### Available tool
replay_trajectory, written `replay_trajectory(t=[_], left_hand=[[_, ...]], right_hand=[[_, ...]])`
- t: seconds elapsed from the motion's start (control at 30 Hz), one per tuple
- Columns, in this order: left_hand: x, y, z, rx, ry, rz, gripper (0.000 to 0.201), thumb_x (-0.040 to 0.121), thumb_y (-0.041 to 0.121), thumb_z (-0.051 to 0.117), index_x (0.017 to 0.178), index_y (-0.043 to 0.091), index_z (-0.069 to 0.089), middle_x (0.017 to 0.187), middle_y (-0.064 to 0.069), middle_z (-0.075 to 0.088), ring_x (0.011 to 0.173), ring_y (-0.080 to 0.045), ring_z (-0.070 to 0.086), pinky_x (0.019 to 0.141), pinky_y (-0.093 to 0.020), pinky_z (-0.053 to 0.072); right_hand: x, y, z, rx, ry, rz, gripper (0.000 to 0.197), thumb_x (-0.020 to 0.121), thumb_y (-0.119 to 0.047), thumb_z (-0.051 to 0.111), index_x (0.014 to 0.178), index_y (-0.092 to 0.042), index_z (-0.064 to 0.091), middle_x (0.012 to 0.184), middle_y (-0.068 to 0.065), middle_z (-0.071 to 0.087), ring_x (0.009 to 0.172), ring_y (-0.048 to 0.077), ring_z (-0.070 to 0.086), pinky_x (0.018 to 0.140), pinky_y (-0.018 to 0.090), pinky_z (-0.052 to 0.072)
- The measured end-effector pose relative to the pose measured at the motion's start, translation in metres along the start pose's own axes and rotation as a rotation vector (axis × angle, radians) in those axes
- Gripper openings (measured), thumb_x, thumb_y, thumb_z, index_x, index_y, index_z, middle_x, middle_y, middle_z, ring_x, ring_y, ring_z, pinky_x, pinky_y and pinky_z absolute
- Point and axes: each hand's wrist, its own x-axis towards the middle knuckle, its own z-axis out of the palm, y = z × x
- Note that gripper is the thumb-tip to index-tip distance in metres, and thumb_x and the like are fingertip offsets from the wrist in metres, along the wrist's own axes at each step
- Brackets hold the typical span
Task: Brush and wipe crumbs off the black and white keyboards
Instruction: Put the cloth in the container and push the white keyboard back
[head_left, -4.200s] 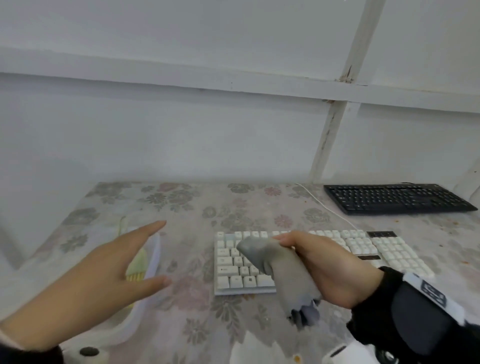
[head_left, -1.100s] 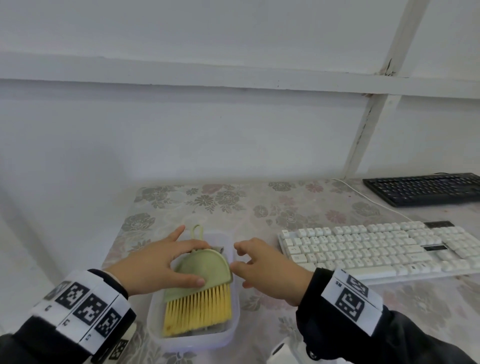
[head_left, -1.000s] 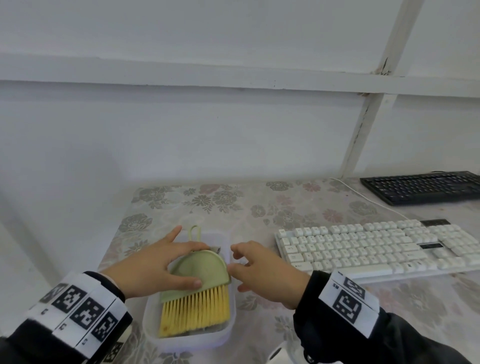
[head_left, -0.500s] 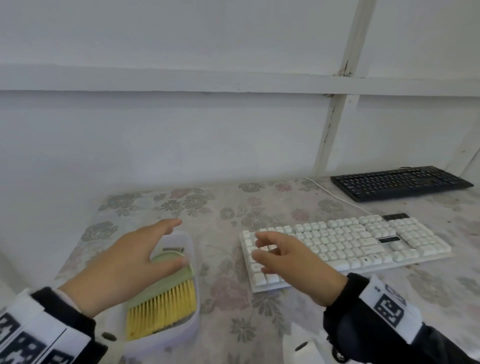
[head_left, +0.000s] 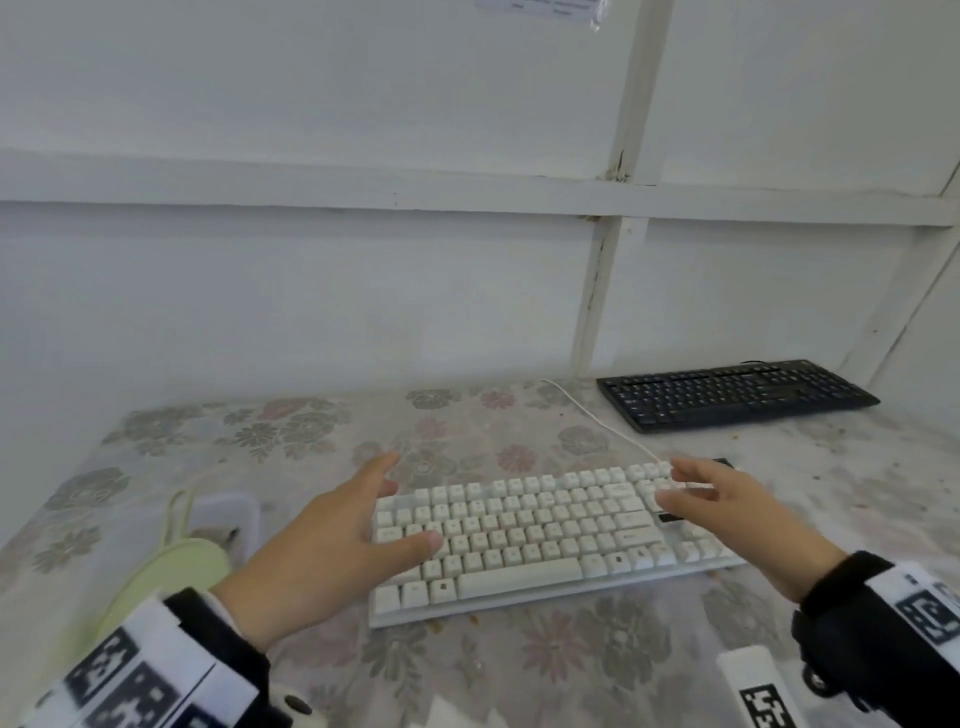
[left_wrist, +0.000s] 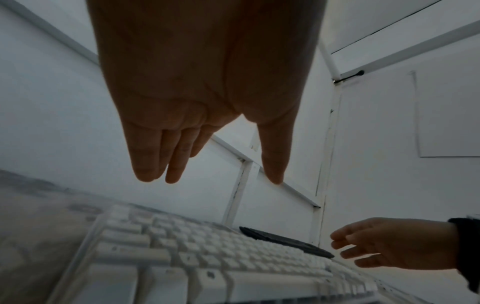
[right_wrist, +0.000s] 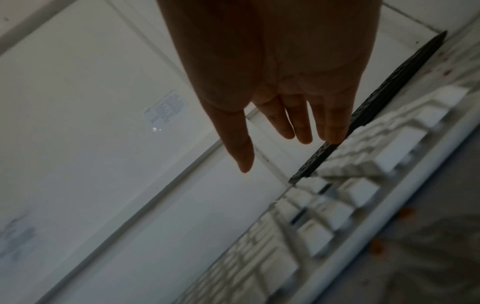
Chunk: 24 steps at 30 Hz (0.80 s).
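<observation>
Both hands hover spread above the white keyboard (head_left: 540, 540), and neither holds anything. The left hand (head_left: 332, 551) is over the keyboard's left end, its fingers straight and its thumb (head_left: 415, 545) stretched out over the left-hand keys; the left wrist view shows air between the fingertips and the keys below. The right hand (head_left: 727, 519) is over the keyboard's right end, near the number pad, with its fingers loosely extended and slightly parted; the right wrist view shows them also clear of the keys.

The white keyboard lies between the two hands on a table covered with a floral cloth (head_left: 467, 670), its long side running left to right and slightly angled. A white cable (head_left: 597, 421) runs from its far edge toward the wall. The black keyboard (head_left: 737, 392) lies farther back and to the right, well apart from both hands, close to the white wall. Small orange-brown crumbs (right_wrist: 405, 212) sit on the cloth just beside the white keyboard's edge.

To the left of the left hand, a clear plastic container (head_left: 236, 512) sits on the cloth. A pale green brush (head_left: 171, 571) lies in it, its loop handle reaching over the far rim; the left sleeve hides its bristles.
</observation>
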Motion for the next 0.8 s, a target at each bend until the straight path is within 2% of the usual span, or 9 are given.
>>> replay_trajectory(t=[0.13, 0.2, 0.23, 0.3, 0.37, 0.47, 0.53, 0.6, 0.8], left_hand=[[0.016, 0.01, 0.021, -0.046, -0.036, -0.053, 0.114, 0.057, 0.079, 0.052, 0.147, 0.032, 0.0, 0.151, 0.011, 0.024, 0.135, -0.01, 0.031, 0.103, -0.023, 0.031], [0.022, 0.012, 0.029, -0.04, -0.023, -0.106, 0.105, 0.07, 0.065, 0.057, 0.147, 0.028, -0.003, 0.154, 0.009, 0.016, 0.139, -0.01, 0.023, 0.108, -0.024, 0.026], [0.024, 0.012, 0.032, -0.03, -0.011, -0.137, 0.102, 0.075, 0.059, 0.06, 0.148, 0.025, -0.004, 0.155, 0.008, 0.014, 0.14, -0.011, 0.021, 0.109, -0.025, 0.024], [0.028, 0.011, 0.038, -0.013, -0.006, -0.202, 0.102, 0.077, 0.053, 0.064, 0.148, 0.019, -0.001, 0.155, 0.004, 0.014, 0.137, -0.011, 0.024, 0.107, -0.023, 0.025], [0.03, 0.01, 0.042, -0.026, -0.028, -0.241, 0.1, 0.076, 0.048, 0.067, 0.147, 0.015, 0.004, 0.151, 0.003, 0.02, 0.125, -0.009, 0.033, 0.101, -0.02, 0.029], [0.031, 0.005, 0.048, -0.034, -0.063, -0.243, 0.115, 0.063, 0.053, 0.074, 0.147, 0.015, 0.005, 0.141, 0.009, 0.031, 0.112, -0.002, 0.035, 0.094, -0.013, 0.03], [0.031, 0.004, 0.051, 0.015, -0.068, -0.256, 0.105, 0.069, 0.048, 0.073, 0.145, 0.016, 0.009, 0.136, 0.011, 0.033, 0.11, -0.001, 0.035, 0.089, -0.01, 0.031], [0.031, 0.003, 0.054, 0.068, -0.047, -0.28, 0.099, 0.073, 0.045, 0.072, 0.144, 0.015, 0.009, 0.141, 0.008, 0.032, 0.109, -0.002, 0.035, 0.092, -0.014, 0.033], [0.034, 0.001, 0.063, 0.135, 0.011, -0.356, 0.106, 0.073, 0.041, 0.073, 0.146, 0.012, 0.002, 0.141, 0.0, 0.036, 0.106, -0.008, 0.039, 0.08, -0.016, 0.035]], right_hand=[[0.014, 0.029, -0.032, -0.067, 0.017, 0.052, 0.063, 0.085, -0.026, 0.069, 0.14, -0.014, 0.041, 0.143, 0.003, 0.044, 0.13, 0.019, 0.042, 0.096, 0.029, 0.034], [0.02, 0.043, -0.045, -0.104, 0.0, 0.063, 0.064, 0.084, -0.026, 0.07, 0.14, -0.014, 0.042, 0.144, 0.002, 0.043, 0.132, 0.02, 0.04, 0.098, 0.028, 0.033], [0.023, 0.047, -0.052, -0.112, -0.012, 0.072, 0.056, 0.083, -0.023, 0.071, 0.134, -0.016, 0.047, 0.138, 0.0, 0.047, 0.126, 0.019, 0.045, 0.096, 0.021, 0.035], [0.024, 0.047, -0.06, -0.12, -0.051, 0.067, 0.026, 0.084, -0.011, 0.07, 0.1, -0.027, 0.056, 0.102, -0.01, 0.057, 0.091, 0.005, 0.054, 0.071, -0.001, 0.037], [0.027, 0.05, -0.067, -0.118, -0.104, 0.034, 0.04, 0.083, -0.002, 0.069, 0.08, -0.033, 0.044, 0.082, -0.021, 0.045, 0.071, -0.004, 0.045, 0.053, -0.004, 0.036], [0.032, 0.063, -0.076, -0.095, -0.174, 0.029, 0.046, 0.079, 0.002, 0.071, 0.084, -0.033, 0.043, 0.085, -0.02, 0.049, 0.073, -0.006, 0.048, 0.051, -0.003, 0.037], [0.04, 0.076, -0.08, -0.111, -0.232, 0.018, 0.047, 0.075, 0.003, 0.074, 0.093, -0.032, 0.049, 0.094, -0.015, 0.06, 0.081, -0.005, 0.056, 0.053, -0.001, 0.04], [0.044, 0.083, -0.081, -0.13, -0.27, 0.023, 0.05, 0.074, 0.001, 0.076, 0.097, -0.033, 0.047, 0.096, -0.016, 0.06, 0.084, -0.004, 0.057, 0.053, 0.0, 0.041], [0.054, 0.096, -0.083, -0.171, -0.239, -0.003, 0.052, 0.073, -0.005, 0.078, 0.104, -0.032, 0.048, 0.098, -0.014, 0.061, 0.088, -0.002, 0.058, 0.064, 0.01, 0.04]])
